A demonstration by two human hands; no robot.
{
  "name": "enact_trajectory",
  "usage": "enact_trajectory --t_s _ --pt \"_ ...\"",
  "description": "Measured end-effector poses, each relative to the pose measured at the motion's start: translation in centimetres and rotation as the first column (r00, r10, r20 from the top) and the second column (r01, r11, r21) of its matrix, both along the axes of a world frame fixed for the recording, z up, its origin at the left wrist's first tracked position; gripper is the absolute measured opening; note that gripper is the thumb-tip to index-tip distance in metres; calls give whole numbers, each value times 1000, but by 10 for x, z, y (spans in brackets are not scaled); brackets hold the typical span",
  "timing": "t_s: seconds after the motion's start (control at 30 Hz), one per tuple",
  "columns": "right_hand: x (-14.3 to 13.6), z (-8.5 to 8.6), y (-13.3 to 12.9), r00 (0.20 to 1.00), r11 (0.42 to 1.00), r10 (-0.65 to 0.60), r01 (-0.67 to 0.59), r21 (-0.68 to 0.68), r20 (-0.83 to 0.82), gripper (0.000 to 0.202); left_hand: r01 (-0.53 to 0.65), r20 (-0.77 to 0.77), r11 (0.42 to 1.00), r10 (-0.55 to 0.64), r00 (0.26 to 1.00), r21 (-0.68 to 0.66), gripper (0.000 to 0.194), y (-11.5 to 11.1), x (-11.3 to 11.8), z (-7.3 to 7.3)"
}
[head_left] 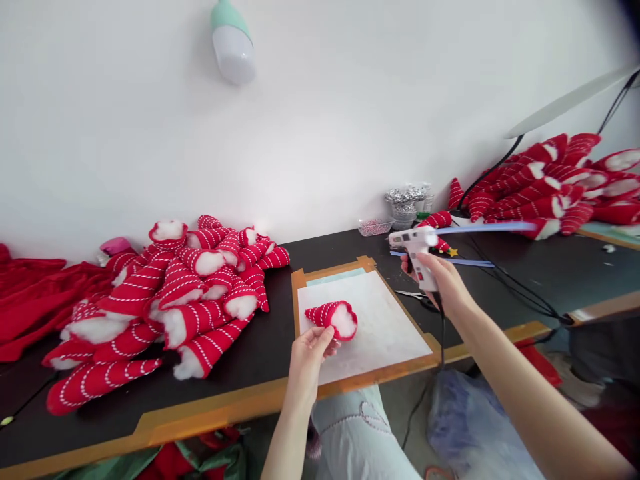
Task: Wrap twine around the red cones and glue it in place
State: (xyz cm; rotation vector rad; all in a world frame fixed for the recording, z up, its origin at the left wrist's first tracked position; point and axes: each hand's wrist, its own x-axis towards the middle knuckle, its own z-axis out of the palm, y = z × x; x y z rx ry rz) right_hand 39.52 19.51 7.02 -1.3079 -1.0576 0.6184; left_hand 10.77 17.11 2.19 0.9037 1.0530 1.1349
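My left hand [311,350] pinches the rim of a red cone [323,315] with white dashed stripes, stuffed with white filling. The cone is over the white sheet [380,327], its stuffed opening facing right and its tip pointing left. My right hand [445,280] is wrapped round the handle of a white hot glue gun [417,250], whose nozzle points left. A long pale glue stick [485,228] sticks out of the gun's back, and its cord hangs down over the table edge. Below the gun lie scissors [417,295], partly hidden.
A heap of stuffed striped cones [200,293] lies on the left of the black table [280,353], another pile [545,180] at the far right. Small tubs [404,207] and a pink bead tray [375,228] stand by the wall. A lamp arm [490,170] and black cables are at right.
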Motion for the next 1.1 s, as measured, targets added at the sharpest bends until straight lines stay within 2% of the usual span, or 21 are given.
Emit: enact_trajectory --t_s 0.03,0.1,0.2,0.3,0.47,0.57,0.67,0.77,0.87,0.97,1.1 --pt "-11 0 -20 993 998 -11 17 53 -120 48 3 79 999 0 997 -34 40 -4 0 5" --pt "-37 -5 -57 974 993 -64 83 78 -215 47 15 207 995 5 978 -95 42 -13 2 13" --pt "-81 -20 -102 990 993 -19 35 111 -143 34 27 316 989 21 949 -144 43 -30 7 23" --pt "-117 -38 -124 1000 991 -12 11 131 6 23 19 375 985 47 926 -170 45 -46 13 27" --pt "-149 -51 -133 985 971 -25 -17 238 171 10 25 430 989 40 902 -143 34 -67 24 23" --pt "-154 -51 -133 974 956 -69 2 294 217 10 42 436 990 22 900 -138 30 -76 27 19" --pt "-153 -50 -133 970 962 -93 29 270 225 14 53 419 993 -2 908 -109 28 -83 28 18" --pt "-150 -49 -133 979 979 -90 54 194 182 17 71 391 996 -43 919 -58 27 -87 25 18" --pt "-150 -47 -133 994 990 -35 19 142 105 19 107 338 994 -90 937 -31 28 -89 20 20" --pt "-150 -46 -132 1000 989 -7 7 151 -4 18 139 318 990 -125 940 -19 31 -88 17 23" --pt "-153 -47 -131 991 983 77 -58 172 -108 17 133 323 991 -116 939 -33 35 -87 15 24"
